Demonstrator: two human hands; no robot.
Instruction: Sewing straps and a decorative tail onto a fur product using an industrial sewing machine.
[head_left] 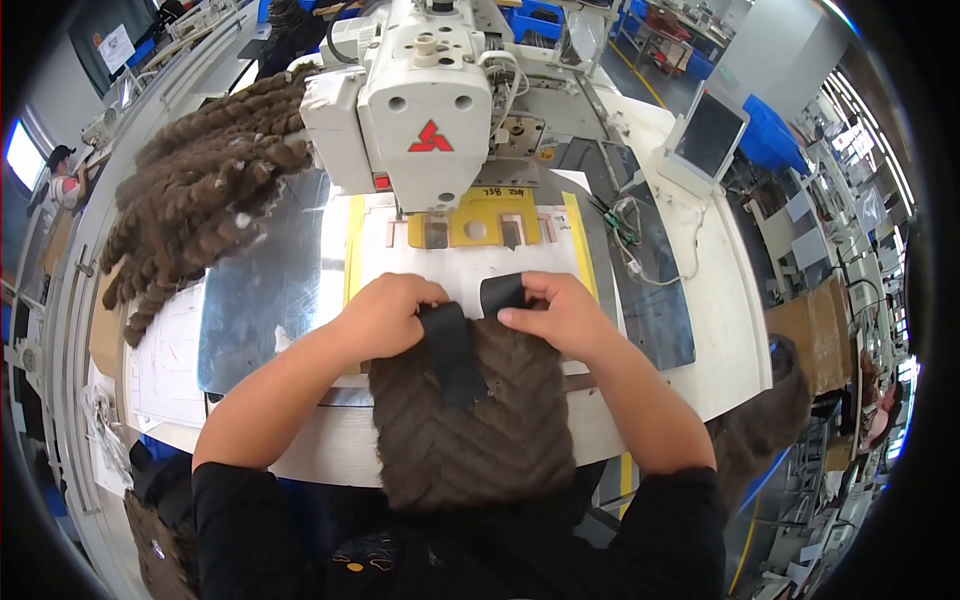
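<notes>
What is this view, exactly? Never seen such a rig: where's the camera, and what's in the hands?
No robot: this is one wide fisheye picture from a camera on a person's head, looking down at their bare hands. Straight edges bend near its rim.

The left hand has its grip on a black strip lying over a brown furry piece. The right hand pinches another black length; whether both are one band, I can't tell.

Ahead is a white machine head, apparently for sewing, with a yellow template below it. On the worktop, furry strips lie heaped at left; a screen stands at right.
</notes>
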